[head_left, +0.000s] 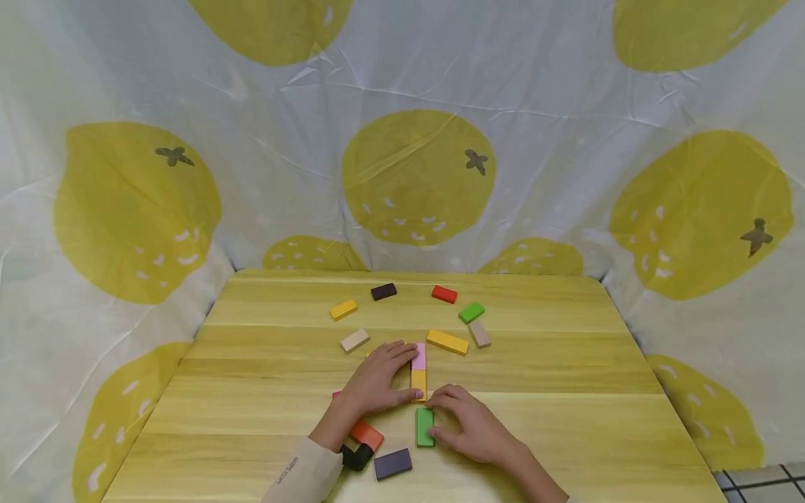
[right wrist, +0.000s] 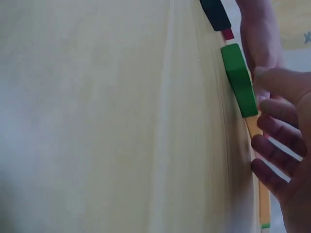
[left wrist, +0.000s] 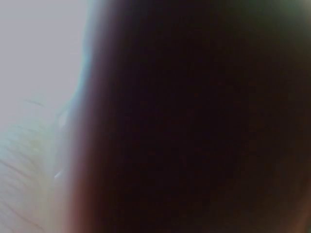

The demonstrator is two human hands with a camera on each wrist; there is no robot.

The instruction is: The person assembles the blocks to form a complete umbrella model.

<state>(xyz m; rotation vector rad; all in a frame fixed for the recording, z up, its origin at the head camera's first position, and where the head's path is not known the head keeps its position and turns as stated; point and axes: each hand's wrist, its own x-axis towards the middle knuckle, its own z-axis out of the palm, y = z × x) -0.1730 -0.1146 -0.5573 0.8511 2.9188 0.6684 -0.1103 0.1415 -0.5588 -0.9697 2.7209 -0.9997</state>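
In the head view, a pink block (head_left: 418, 355) and a yellow block (head_left: 418, 379) lie end to end. My left hand (head_left: 377, 381) spans their left side, fingertips at the pink block and thumb tip on the yellow block's near end. A green block (head_left: 424, 427) lies just nearer to me. My right hand (head_left: 474, 426) is at its right, thumb tip against its side and index fingertip by its far end. The right wrist view shows the green block (right wrist: 239, 80) beside my right hand (right wrist: 286, 126), its fingers spread and slightly bent. Darkness and blur fill the left wrist view.
Beyond the hands lie a black block (head_left: 383, 291), a red block (head_left: 444, 294), a small green block (head_left: 472, 312), a long yellow block (head_left: 447, 341) and several others. Nearer are a dark grey block (head_left: 393, 464) and an orange-red block (head_left: 367, 434). A lemon-patterned cloth (head_left: 541, 175) hangs behind the table (head_left: 566, 363).
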